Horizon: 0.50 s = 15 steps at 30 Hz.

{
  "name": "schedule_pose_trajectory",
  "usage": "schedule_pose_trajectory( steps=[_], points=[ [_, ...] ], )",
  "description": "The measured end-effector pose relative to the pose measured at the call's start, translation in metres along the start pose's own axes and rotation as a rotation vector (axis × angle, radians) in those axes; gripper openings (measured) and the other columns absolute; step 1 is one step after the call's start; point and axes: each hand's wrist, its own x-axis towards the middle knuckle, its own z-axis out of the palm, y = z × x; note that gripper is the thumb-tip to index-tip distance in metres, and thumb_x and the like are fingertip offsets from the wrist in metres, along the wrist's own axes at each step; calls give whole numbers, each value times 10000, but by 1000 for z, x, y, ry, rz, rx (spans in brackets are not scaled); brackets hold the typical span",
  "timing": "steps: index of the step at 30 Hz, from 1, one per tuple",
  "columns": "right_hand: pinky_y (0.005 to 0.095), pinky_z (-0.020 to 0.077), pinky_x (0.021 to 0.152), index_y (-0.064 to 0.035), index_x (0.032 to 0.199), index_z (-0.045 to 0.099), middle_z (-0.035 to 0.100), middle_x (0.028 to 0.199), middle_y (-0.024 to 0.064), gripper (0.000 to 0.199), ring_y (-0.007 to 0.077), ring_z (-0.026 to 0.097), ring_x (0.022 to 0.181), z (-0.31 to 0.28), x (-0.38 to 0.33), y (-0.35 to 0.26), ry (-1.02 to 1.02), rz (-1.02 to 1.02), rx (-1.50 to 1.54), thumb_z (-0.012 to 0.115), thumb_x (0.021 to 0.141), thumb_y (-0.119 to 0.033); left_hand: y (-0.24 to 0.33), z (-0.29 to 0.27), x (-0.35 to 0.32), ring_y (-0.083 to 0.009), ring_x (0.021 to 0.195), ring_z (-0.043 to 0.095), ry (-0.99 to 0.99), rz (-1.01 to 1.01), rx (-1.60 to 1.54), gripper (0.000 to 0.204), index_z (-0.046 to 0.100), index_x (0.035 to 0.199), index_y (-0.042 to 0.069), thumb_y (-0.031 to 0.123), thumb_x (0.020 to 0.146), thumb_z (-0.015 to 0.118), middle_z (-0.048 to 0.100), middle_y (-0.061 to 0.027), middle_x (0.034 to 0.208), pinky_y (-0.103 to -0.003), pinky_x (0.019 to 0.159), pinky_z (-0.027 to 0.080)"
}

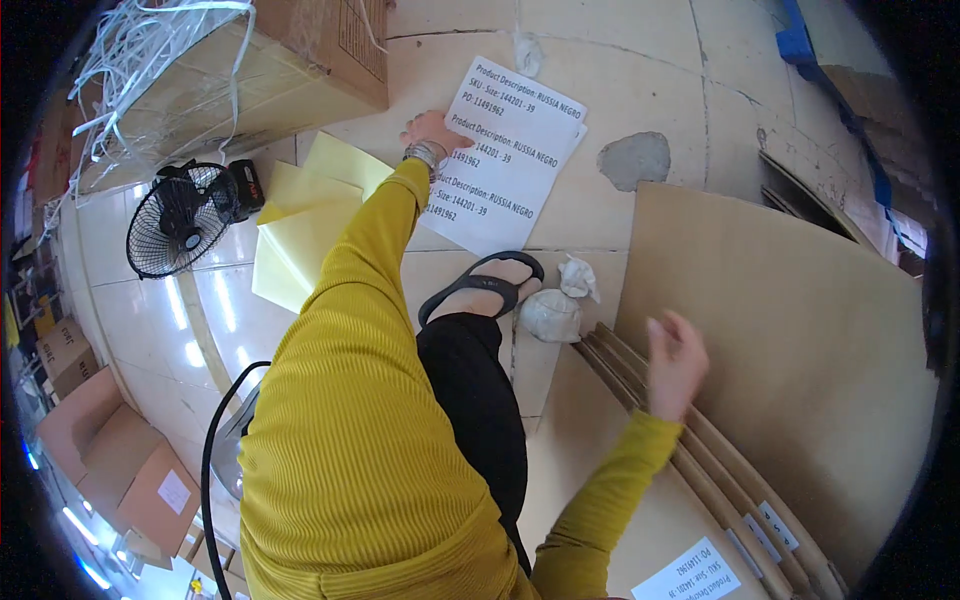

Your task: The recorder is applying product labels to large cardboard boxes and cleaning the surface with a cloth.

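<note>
My left hand [432, 129], with a metal watch on the wrist, reaches out to the floor and presses on the left edge of white printed label sheets [510, 160]. Yellow backing sheets [300, 225] lie just left of that arm. My right hand [675, 362] hovers, blurred, with fingers apart over the edge of a stack of flat cardboard sheets [800, 330]; it holds nothing. My foot in a black sandal [487, 288] rests on the tiles between the hands.
A small black fan [178, 218] stands on the floor at left. A cardboard box with white strapping [220, 80] sits at the upper left. Crumpled white paper [555, 305] lies by my foot. More boxes [120, 460] are at the lower left.
</note>
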Motion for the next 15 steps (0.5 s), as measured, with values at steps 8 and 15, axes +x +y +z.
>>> schedule_pose_trajectory(
  steps=[8, 15],
  points=[
    [390, 440, 732, -20, 888, 620, 588, 863, 149, 216, 332, 554, 840, 101, 35, -17, -150, -130, 125, 654, 739, -173, 34, 30, 5, -324, 683, 625, 126, 415, -260, 358, 644, 952, 61, 293, 688, 714, 635, -167, 743, -361, 616, 495],
    [386, 445, 732, -18, 893, 619, 589, 872, 150, 212, 336, 560, 832, 101, 20, 10, -149, -89, 123, 661, 734, -152, 33, 17, 44, -300, 742, 614, 513, 412, -414, 313, 645, 989, 95, 252, 721, 676, 627, -155, 797, -393, 683, 491]
  ],
)
